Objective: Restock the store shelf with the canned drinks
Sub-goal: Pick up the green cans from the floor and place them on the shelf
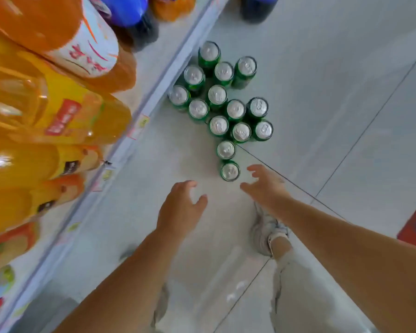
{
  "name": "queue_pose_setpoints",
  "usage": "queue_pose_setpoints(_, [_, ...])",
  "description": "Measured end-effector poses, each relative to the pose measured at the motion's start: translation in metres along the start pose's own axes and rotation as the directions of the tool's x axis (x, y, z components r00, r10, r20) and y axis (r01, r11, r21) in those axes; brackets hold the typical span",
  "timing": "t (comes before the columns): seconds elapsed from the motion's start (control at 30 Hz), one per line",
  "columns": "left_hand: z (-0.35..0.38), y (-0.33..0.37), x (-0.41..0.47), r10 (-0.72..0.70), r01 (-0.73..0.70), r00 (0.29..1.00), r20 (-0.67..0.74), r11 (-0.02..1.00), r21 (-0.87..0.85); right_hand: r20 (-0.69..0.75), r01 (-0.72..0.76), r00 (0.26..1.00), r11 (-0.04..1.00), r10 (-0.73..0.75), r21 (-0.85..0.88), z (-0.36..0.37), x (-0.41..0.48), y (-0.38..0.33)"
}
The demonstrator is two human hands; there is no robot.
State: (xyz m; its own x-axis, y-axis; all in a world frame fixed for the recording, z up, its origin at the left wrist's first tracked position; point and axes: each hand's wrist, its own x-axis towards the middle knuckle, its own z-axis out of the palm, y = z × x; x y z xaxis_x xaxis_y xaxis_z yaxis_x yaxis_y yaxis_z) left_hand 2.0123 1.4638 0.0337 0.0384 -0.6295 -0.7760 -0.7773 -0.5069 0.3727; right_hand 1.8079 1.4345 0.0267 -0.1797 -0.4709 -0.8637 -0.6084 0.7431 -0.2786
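Currently I am holding both grips wide and empty, right grip [265,188] just beside the upright nearest can [230,171], left grip [178,207] farther from it.

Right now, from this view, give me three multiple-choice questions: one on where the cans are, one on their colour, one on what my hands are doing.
1. Where do the cans stand?
A) on the floor beside the shelf
B) in a cardboard box
C) on a trolley

2. What colour are the cans' sides?
A) red
B) green
C) blue

3. What are the left hand and right hand doing?
A) each gripping a can
B) both open, holding nothing
C) resting on the shelf

Answers:
1 A, the cluster stands upright on the floor by the shelf edge.
2 B, green walls show under the silver tops.
3 B, the fingers are spread and stop short of the nearest can.
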Motion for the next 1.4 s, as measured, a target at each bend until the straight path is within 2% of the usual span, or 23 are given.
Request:
queue_pose_setpoints(0.17, [0.037, -0.012, 0.101, -0.036, 0.036, 0.999, -0.002, 0.999, -0.004, 0.074, 0.115, 0.991, 0.988, -0.108, -0.099, 0.046, 0.081, 0.028])
queue_pose_setpoints(0.37, [0.065, 0.017, 0.152, 0.066, -0.066, 0.998, -0.007, 0.990, -0.123, -0.051, 0.230, 0.970, 0.967, -0.237, -0.112, 0.076, 0.112, 0.048])
queue_pose_setpoints(0.57, [0.086, 0.050, 0.168, 0.021, -0.031, 0.997, -0.077, 0.992, -0.122, -0.130, 0.153, 0.978, 0.986, -0.161, -0.073, 0.063, 0.105, 0.063])
queue_pose_setpoints(0.7, [0.074, 0.053, 0.158, -0.012, 0.002, 0.994, -0.106, 0.996, -0.090, -0.185, 0.122, 0.974, 0.991, -0.130, -0.052, 0.032, 0.086, 0.067])
queue_pose_setpoints(0.9, [-0.006, 0.040, 0.074, -0.043, 0.007, 0.979, -0.197, 0.983, -0.181, -0.237, 0.147, 0.959, 0.988, -0.152, -0.039, -0.018, 0.015, 0.029])
queue_pose_setpoints(1.13, [-0.146, 0.070, -0.081, 0.055, -0.104, 0.953, -0.297, 0.983, -0.153, -0.225, 0.331, 0.920, 0.944, -0.322, 0.002, -0.067, -0.143, -0.077])
queue_pose_setpoints(1.27, [-0.238, 0.103, -0.196, 0.141, -0.214, 0.894, -0.424, 0.968, -0.130, -0.217, 0.485, 0.854, 0.874, -0.473, 0.003, -0.108, -0.268, -0.147])
queue_pose_setpoints(1.4, [-0.320, 0.125, -0.315, 0.219, -0.325, 0.830, -0.512, 0.937, -0.125, -0.232, 0.644, 0.748, 0.765, -0.622, 0.023, -0.143, -0.395, -0.200])
